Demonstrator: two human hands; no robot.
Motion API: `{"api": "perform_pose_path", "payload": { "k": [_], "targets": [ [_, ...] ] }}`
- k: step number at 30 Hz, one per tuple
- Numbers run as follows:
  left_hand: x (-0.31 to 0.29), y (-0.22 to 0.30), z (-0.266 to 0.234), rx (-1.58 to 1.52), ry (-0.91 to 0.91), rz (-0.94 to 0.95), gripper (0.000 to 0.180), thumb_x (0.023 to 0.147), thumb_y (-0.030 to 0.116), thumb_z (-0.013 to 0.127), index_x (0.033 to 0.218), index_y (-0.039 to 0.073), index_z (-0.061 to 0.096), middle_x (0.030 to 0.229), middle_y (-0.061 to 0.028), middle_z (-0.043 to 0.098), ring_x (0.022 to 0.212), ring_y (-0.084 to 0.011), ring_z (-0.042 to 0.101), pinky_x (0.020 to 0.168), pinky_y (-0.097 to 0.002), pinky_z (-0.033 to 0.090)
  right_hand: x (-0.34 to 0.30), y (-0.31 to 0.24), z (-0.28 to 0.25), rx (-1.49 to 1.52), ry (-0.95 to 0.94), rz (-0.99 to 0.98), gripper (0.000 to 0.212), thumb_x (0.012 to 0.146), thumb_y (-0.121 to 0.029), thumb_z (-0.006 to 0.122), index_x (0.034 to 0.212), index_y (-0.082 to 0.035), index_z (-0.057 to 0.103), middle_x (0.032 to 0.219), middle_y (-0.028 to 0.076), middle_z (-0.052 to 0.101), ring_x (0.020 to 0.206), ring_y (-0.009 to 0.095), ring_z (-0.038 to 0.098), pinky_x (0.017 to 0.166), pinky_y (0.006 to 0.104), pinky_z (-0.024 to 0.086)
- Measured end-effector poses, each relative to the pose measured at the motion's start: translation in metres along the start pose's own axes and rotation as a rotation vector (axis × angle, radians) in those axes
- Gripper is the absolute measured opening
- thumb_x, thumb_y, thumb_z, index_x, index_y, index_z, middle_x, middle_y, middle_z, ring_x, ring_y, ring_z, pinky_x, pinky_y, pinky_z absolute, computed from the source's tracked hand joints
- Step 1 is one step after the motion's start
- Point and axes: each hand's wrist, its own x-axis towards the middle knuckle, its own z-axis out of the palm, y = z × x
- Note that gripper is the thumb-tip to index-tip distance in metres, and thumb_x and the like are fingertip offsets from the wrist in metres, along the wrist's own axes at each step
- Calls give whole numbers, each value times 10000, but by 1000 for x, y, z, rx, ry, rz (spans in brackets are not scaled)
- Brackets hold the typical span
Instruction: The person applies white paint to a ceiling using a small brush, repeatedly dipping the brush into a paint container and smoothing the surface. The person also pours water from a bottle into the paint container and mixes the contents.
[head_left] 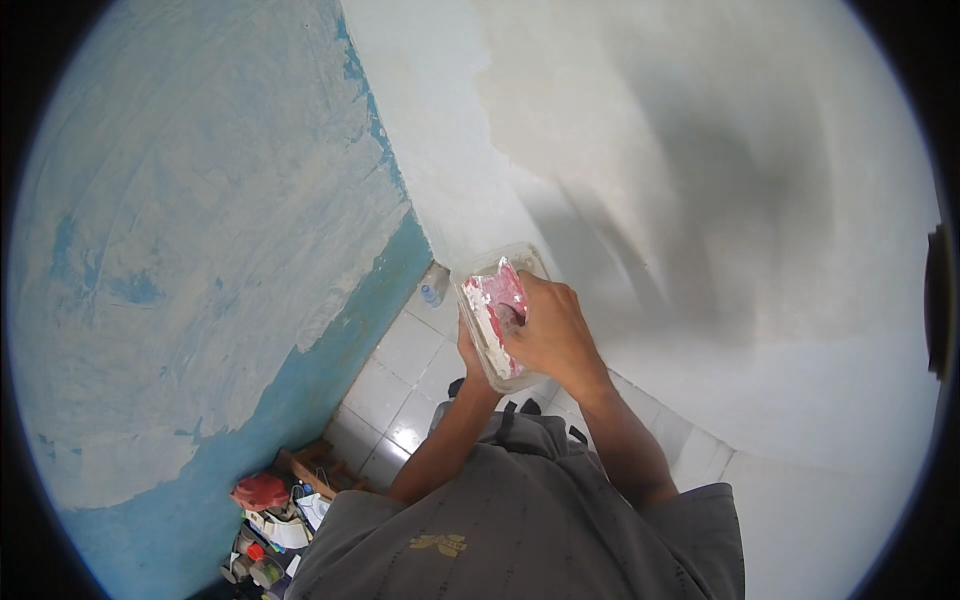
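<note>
Here we are, with our right hand (552,325) closed around a flat pink-red scraper (510,283) smeared with white paste, held over a clear rectangular plastic tub (513,384). Our left hand (470,348) cups that tub from its left side; its fingers are mostly hidden, so we can't tell their full grip.

On coverage: the blue-painted left wall (200,200) looks mostly skimmed in whitish coat, thin in patches. Bare blue shows in a band along the bottom and in flecks up the corner. The pale right wall (700,80) reads off-white, under our shadow; how finished it is, we can't judge.

Edges now! The corner seam sits just beyond the tub, with a clear plastic bottle (434,285) on the white tiled floor (385,385) below. Rightward, we see open wall; lower left, clutter with a red bag (260,491) crowds the wall's foot.
</note>
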Motion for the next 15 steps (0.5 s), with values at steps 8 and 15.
{"api": "perform_pose_path", "payload": {
  "k": [8,15],
  "targets": [
    [-2,-1,11,156,34,52,506,1027,423,338,1391,85,434,1299,-106,550,1170,-249,559,986,-416,469,-3,15,0,-18,13,53,226,728,-109,686,886,39,621,799,258,641,799,452,624,721,470,505],
    [-2,-1,2,9,90,-45,591,995,497,360,1427,97,407,1360,-122,512,1222,-286,534,1004,-467,470,-1,27,-16,43,65,-26,242,772,-68,656,993,31,655,802,212,670,759,351,661,705,425,514]
  ]
}}
